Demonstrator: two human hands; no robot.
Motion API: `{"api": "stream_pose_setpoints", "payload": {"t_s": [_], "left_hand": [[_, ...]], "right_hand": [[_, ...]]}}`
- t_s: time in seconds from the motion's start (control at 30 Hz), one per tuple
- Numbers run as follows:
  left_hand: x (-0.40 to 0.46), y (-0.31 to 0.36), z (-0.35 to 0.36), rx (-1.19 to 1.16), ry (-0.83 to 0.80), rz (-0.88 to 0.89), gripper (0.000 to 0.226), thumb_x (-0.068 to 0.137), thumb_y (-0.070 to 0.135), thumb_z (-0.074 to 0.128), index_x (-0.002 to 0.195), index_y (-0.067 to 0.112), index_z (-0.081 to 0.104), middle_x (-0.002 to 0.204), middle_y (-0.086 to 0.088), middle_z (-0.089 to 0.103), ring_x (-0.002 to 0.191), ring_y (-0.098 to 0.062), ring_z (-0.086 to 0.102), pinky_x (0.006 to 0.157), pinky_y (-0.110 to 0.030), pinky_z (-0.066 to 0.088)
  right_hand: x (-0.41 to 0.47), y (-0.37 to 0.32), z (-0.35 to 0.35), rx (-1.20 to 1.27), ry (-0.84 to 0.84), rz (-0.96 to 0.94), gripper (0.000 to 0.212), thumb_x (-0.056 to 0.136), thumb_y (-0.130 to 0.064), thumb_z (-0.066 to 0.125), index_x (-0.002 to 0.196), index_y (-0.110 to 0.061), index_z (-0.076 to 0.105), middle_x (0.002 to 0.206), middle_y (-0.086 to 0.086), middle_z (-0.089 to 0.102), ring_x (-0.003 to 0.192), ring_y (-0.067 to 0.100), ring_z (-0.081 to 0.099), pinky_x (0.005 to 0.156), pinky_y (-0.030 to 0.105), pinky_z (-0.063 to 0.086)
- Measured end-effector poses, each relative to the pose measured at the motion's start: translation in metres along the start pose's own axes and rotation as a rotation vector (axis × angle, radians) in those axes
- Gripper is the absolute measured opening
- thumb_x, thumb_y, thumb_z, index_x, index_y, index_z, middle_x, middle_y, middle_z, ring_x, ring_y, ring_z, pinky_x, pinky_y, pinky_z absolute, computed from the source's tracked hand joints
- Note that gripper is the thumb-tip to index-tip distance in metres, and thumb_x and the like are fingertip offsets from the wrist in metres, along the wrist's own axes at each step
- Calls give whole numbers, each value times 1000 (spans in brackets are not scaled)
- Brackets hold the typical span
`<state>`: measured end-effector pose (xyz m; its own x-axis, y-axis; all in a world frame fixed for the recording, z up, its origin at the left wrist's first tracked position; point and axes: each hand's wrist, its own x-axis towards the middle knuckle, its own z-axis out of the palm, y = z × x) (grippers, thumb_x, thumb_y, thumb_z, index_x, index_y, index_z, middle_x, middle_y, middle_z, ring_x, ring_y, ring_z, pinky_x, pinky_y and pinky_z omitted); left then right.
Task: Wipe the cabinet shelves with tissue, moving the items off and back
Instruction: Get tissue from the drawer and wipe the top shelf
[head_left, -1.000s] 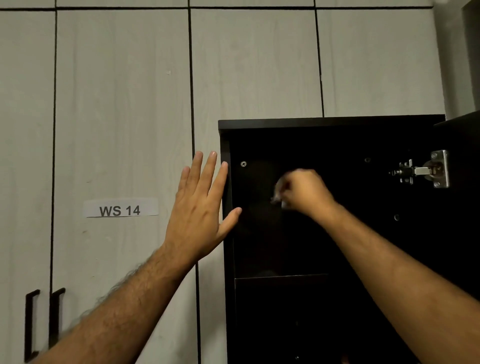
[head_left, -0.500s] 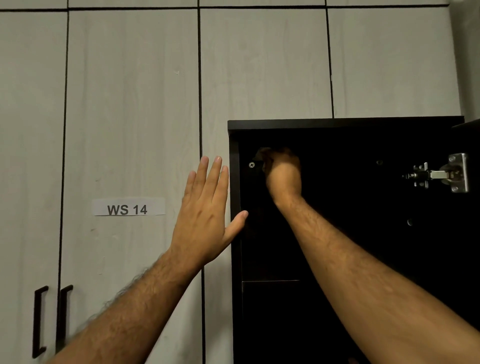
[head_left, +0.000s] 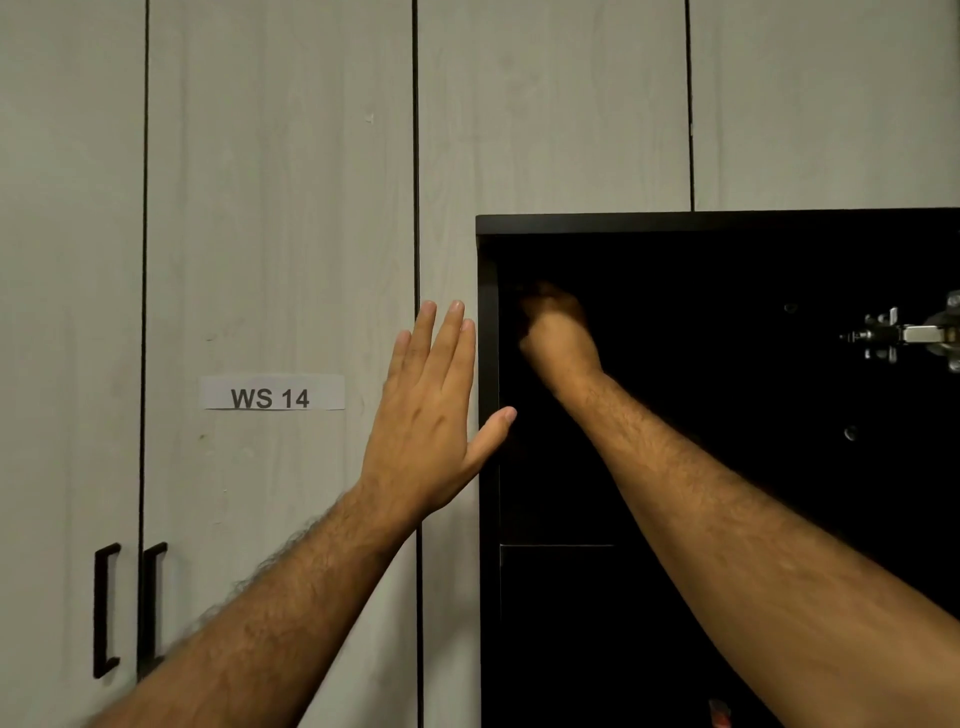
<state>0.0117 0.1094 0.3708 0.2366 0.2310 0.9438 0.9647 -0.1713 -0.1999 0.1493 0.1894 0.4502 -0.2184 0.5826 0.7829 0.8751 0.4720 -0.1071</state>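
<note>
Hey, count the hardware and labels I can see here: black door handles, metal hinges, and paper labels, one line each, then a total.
Black door handles: 2
Metal hinges: 1
Paper labels: 1
Total: 4
</note>
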Motion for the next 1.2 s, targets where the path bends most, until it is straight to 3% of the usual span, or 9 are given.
{"api": "stream_pose_setpoints", "payload": {"t_s": [0.03,0.07,0.2,0.37,0.57,0.73,0.87,1.1,1.2], "left_hand": [[-1,0,0,-8,-2,-1,81,95,59,32,154,8,13,163,-7,3,150,-21,-8,122,-39,-4],[-2,-1,1,-17,-4,-6,81,96,60,30,155,8,12,163,-7,2,150,-20,-9,122,-39,-4],[-11,-2,6,-49,-10,-45,80,98,60,26,155,7,9,163,-7,0,150,-20,-10,122,-35,-6],[-18,0,10,-61,-18,-62,80,97,61,24,154,7,9,163,-7,0,150,-21,-9,122,-39,-2],[-21,6,10,-87,-25,-100,81,96,63,21,155,8,9,163,-8,2,150,-21,-8,122,-41,-1],[-25,9,10,-86,-34,-125,81,96,62,22,155,8,9,163,-8,2,150,-21,-9,122,-41,0],[-28,9,8,-71,-45,-146,80,97,62,21,155,8,9,163,-9,2,150,-21,-9,122,-43,1],[-30,9,5,-40,-44,-182,80,97,61,20,154,8,10,163,-8,4,150,-20,-8,122,-41,0],[-33,8,4,-3,-50,-190,79,97,61,21,155,8,10,163,-7,4,150,-19,-9,122,-40,0]], "right_hand": [[-4,-4,-10,190,27,117,32,98,-12,48,129,-10,54,126,6,57,114,18,56,89,21,41],[-9,-4,-19,62,-39,29,32,95,-9,53,128,-8,56,124,10,58,112,22,57,87,23,42],[-29,15,-7,-21,46,-215,28,88,-8,63,115,-12,68,111,8,67,104,23,63,92,32,49],[-66,26,14,-14,-94,-452,12,87,-16,66,96,-17,74,101,2,64,89,18,63,76,35,55],[-89,21,32,-159,-422,-464,15,93,-20,60,102,-14,71,107,0,62,91,15,62,80,32,55],[-85,14,30,-142,-547,-340,7,90,-24,62,93,-20,66,93,-3,63,75,12,60,65,29,50],[-85,18,22,-199,-555,-391,13,92,-24,56,79,-25,59,81,-6,59,67,10,53,53,26,36],[-82,15,29,88,-355,-272,22,88,-14,64,70,-24,59,69,-10,56,68,8,58,59,22,47],[-73,18,25,242,-246,-207,15,88,-12,66,76,-21,66,74,-9,62,70,5,61,71,27,57]]}}
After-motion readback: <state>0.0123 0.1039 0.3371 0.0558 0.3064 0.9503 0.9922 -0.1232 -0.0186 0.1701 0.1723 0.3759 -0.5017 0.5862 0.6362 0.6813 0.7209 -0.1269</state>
